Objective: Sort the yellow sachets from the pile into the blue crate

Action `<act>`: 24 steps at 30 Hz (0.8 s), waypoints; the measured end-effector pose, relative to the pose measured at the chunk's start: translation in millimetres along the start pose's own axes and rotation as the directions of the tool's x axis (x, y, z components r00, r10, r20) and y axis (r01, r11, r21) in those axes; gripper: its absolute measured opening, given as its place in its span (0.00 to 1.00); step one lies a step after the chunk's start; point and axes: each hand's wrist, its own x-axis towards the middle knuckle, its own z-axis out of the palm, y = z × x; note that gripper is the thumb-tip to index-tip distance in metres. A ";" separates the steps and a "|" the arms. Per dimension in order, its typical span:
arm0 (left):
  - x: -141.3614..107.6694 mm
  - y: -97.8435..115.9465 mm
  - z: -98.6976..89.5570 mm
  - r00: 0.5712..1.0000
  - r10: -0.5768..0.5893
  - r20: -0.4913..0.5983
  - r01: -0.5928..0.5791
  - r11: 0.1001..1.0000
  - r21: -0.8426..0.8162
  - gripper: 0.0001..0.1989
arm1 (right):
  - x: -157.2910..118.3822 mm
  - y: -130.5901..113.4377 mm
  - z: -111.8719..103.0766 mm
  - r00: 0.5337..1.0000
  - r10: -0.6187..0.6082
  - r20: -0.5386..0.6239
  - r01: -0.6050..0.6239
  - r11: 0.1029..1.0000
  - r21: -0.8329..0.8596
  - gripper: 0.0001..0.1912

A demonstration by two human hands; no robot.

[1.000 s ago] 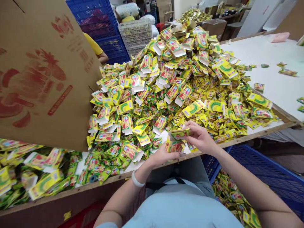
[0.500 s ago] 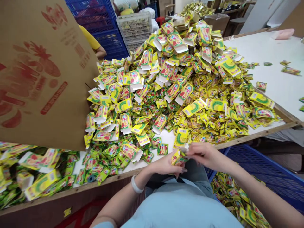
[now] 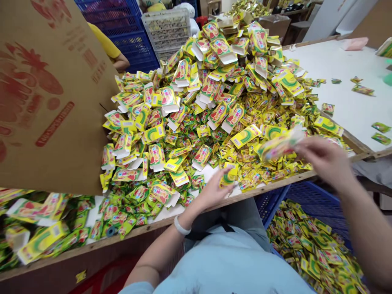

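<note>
The two hands are held apart from each other. By the right hand (image 3: 321,157), a printed packet (image 3: 277,146) is held above the yellow part of the pile; both are blurred by motion, so the exact grip of the fingers is not seen clearly. By the fingers of the left hand (image 3: 214,190), a small yellow box (image 3: 229,174) is touched near the wooden edge (image 3: 266,188) of the white table (image 3: 343,92); whether it is gripped cannot be told. A white wristband (image 3: 181,226) is worn on the left wrist. On the table, a big pile (image 3: 211,118) is formed by small boxes and wrapped pieces. At the left, a brown carton (image 3: 52,106) is placed beside the pile. Below the table, at the right, a blue crate (image 3: 318,204) is filled with similar small packs (image 3: 315,249).
</note>
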 end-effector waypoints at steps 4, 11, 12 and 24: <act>-2.5 -23.1 -34.1 0.994 0.015 -0.106 0.038 0.876 0.481 0.11 | 27.0 18.1 -16.8 0.989 0.021 -0.148 -0.086 0.889 -0.449 0.21; -35.5 -32.9 -44.8 0.977 -0.211 -0.011 0.148 0.647 0.748 0.14 | -46.9 -14.2 121.6 0.740 0.375 0.559 0.095 0.764 -0.638 0.21; -36.4 -33.2 -44.0 0.975 -0.223 -0.007 0.157 0.664 0.731 0.13 | -53.7 -14.4 130.6 0.729 0.377 0.572 0.093 0.773 -0.628 0.19; -10.4 -18.8 -8.3 0.882 -0.333 -0.334 0.176 0.890 -0.421 0.23 | -70.2 -68.9 148.2 0.738 0.415 0.532 -0.660 0.279 0.697 0.24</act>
